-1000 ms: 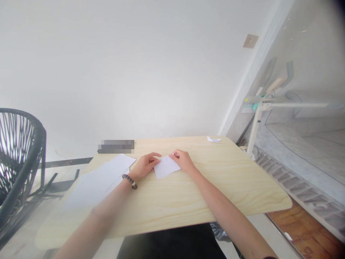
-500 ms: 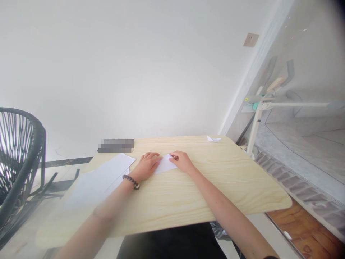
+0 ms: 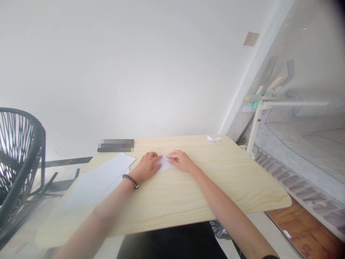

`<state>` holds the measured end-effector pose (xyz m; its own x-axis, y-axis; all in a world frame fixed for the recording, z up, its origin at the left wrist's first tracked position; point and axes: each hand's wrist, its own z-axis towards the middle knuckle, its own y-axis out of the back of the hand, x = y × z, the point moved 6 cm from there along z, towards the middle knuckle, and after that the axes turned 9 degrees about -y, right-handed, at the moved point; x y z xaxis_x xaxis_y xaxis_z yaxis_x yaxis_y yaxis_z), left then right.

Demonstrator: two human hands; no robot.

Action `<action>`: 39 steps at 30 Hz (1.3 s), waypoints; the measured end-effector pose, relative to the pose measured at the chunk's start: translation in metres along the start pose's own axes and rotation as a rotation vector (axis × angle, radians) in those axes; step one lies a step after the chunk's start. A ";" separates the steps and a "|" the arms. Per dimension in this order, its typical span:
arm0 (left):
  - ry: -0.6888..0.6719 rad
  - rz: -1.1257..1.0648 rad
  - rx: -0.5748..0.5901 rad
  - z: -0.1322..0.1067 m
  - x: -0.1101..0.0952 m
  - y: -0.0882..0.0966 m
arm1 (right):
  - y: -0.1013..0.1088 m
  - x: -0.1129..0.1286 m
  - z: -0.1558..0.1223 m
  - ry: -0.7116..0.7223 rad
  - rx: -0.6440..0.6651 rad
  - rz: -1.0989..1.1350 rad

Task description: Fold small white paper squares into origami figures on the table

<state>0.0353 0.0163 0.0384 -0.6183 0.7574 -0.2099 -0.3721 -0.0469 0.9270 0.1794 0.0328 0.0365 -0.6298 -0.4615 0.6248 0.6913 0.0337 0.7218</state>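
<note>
A small piece of folded white paper [image 3: 165, 164] lies on the pale wooden table between my two hands. My left hand [image 3: 146, 167] rests on its left side, palm down, with the thumb apart from the fingers, and a dark bead bracelet [image 3: 130, 181] is on that wrist. At the paper's upper right edge, my right hand [image 3: 182, 161] pinches it between thumb and fingers. Parts of the paper are hidden beneath the fingers, so its exact folds cannot be made out.
White sheets [image 3: 99, 180] lie at the table's left, beside my left forearm. A pixelated dark object [image 3: 115, 145] is at the back left. A small folded white paper shape [image 3: 214, 138] sits near the back right corner of the table [image 3: 229, 180]. A woven chair [image 3: 24, 162] stands left.
My right fingers have moved slightly left, bringing the paper's right edge inward, and less of the paper shows. My left hand has stayed nearly in place.
</note>
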 end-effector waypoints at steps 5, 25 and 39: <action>-0.012 0.046 0.010 0.000 -0.002 0.000 | 0.002 0.002 -0.001 0.026 0.014 0.001; 0.048 -0.064 -0.094 0.001 0.008 0.004 | 0.002 -0.012 -0.001 -0.183 -0.049 0.145; 0.240 -0.348 -0.119 0.001 0.005 0.015 | 0.008 0.009 -0.003 -0.084 -0.011 0.127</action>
<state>0.0275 0.0197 0.0518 -0.5803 0.5689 -0.5827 -0.6551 0.0989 0.7490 0.1801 0.0259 0.0468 -0.5645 -0.3783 0.7337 0.7707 0.0766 0.6325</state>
